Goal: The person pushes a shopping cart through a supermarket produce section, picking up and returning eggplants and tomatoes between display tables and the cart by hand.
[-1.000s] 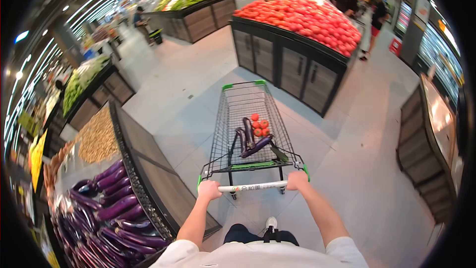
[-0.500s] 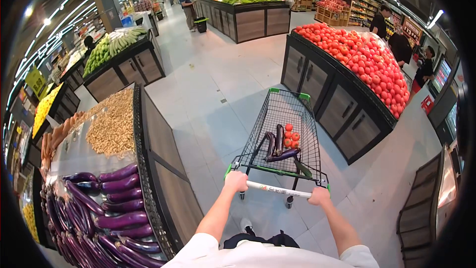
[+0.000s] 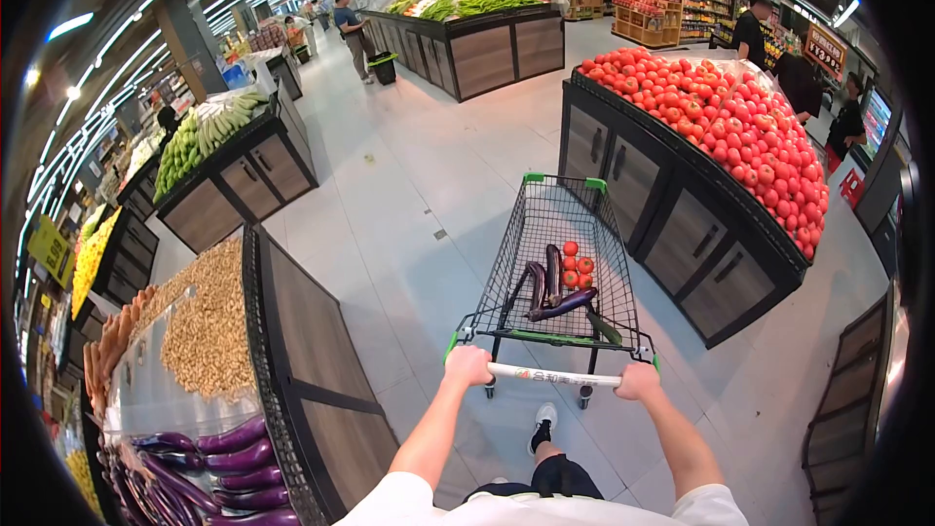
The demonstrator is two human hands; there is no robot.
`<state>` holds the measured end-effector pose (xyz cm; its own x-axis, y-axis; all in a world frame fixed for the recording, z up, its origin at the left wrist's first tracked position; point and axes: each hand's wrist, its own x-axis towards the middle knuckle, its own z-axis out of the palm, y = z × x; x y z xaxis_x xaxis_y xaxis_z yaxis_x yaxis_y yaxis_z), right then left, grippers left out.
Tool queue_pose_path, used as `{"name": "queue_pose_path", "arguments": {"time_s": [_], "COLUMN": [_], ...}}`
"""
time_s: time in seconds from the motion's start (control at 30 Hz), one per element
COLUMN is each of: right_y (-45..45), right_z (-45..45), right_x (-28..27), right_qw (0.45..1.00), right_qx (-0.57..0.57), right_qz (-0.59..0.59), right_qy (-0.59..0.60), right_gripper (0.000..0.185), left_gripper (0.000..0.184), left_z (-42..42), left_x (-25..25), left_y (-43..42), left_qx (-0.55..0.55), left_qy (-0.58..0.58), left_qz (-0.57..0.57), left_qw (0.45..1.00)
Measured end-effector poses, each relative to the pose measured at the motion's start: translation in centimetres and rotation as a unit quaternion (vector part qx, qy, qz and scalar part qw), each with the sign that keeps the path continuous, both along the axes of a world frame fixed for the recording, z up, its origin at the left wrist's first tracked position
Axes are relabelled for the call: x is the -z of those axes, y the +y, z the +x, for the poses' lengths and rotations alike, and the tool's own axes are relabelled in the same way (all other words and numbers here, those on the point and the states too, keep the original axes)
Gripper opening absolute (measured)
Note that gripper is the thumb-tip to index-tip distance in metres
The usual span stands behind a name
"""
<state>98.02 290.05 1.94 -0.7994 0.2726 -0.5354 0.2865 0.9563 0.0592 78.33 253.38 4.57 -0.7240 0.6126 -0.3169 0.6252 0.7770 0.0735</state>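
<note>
My left hand (image 3: 468,366) is wrapped round the left end of the white handle (image 3: 555,374) of a shopping cart. At the handle's right end, my right hand (image 3: 638,381) is closed on it too. Ahead of both hands is the black wire basket of the shopping cart (image 3: 531,224), with green corner pieces. Inside lie several dark purple eggplants (image 3: 563,306) and, beside them, several red tomatoes (image 3: 584,265). A dark green long item (image 3: 605,329), its kind unclear, rests near the basket's rear right corner.
A stand of tomatoes (image 3: 701,122) borders the cart's right side. To the left, one stand holds peanuts (image 3: 209,331) and eggplants (image 3: 248,472). Pale floor (image 3: 409,224) runs between them toward a vegetable stand (image 3: 467,49). A person (image 3: 351,34) stands by a black bin (image 3: 383,68).
The cart and I have moved forward: the peanut and eggplant stand has slid down in view, and the far stands look closer. One foot has stepped forward. Both hands stay on the handle.
</note>
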Motion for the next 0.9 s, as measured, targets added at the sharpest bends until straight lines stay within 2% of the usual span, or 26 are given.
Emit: {"name": "queue_pose_path", "arguments": {"time_s": [0.2, 0.3, 0.37, 0.43, 0.5, 0.57, 0.6, 0.67, 0.7, 0.77, 0.8, 0.87, 0.9], "right_y": [2.7, 4.0, 4.4, 4.3, 3.8, 2.5, 1.7, 0.3, -0.6, -2.2, -3.2, -5.0, -6.1], "right_z": [-9.6, -13.8, -16.8, -19.6, -22.6, -25.2, -26.5, -29.5, -30.5, -32.8, -34.1, -36.6, -37.7], "right_x": [-1.8, -0.9, 0.1, 0.3, 0.2, -0.6, -0.9, -1.1, -1.0, -0.1, 0.2, -0.2, -1.2], "right_qw": [1.0, 0.999, 0.998, 0.998, 0.998, 0.997, 0.996, 0.995, 0.995, 0.987, 0.981, 0.973, 0.967], "right_qx": [0.002, -0.019, -0.004, -0.012, 0.019, 0.018, 0.017, 0.017, 0.019, 0.02, 0.035, 0.043, 0.058], "right_qz": [-0.008, -0.032, -0.031, -0.024, -0.042, -0.031, -0.025, -0.031, -0.041, -0.079, -0.096, -0.117, -0.147], "right_qy": [-0.008, 0.002, 0.049, 0.058, 0.052, 0.073, 0.085, 0.089, 0.088, 0.138, 0.166, 0.197, 0.201], "right_gripper": [0.036, 0.035, 0.037, 0.035, 0.036, 0.034, 0.033, 0.033, 0.034, 0.032, 0.032, 0.035, 0.037], "left_gripper": [0.022, 0.024, 0.026, 0.028, 0.028, 0.021, 0.021, 0.019, 0.019, 0.02, 0.024, 0.025, 0.024], "left_z": [-8.8, -13.4, -16.3, -18.5, -18.6, -18.0, -18.2, -18.8, -19.8, -21.9, -22.7, -24.1, -25.8], "left_x": [0.2, 0.9, 2.6, 3.6, 2.2, 1.3, 2.3, 4.5, 5.4, 7.2, 6.0, 3.2, 4.1], "left_y": [3.1, 4.2, 4.6, 5.2, 7.3, 9.7, 11.0, 13.3, 14.1, 15.6, 16.0, 16.3, 15.8], "left_qx": [-0.015, -0.035, -0.065, -0.104, -0.123, -0.104, -0.104, -0.192, -0.194, -0.211, -0.207, -0.185, -0.159], "left_qy": [0.002, 0.009, -0.001, 0.091, 0.088, 0.107, 0.109, 0.161, 0.153, 0.074, 0.007, 0.098, 0.12], "left_qz": [-0.033, -0.053, -0.077, -0.007, 0.007, 0.183, 0.188, 0.368, 0.369, 0.445, 0.424, 0.337, 0.316], "left_qw": [0.999, 0.998, 0.995, 0.99, 0.989, 0.972, 0.971, 0.896, 0.896, 0.867, 0.882, 0.918, 0.928]}}
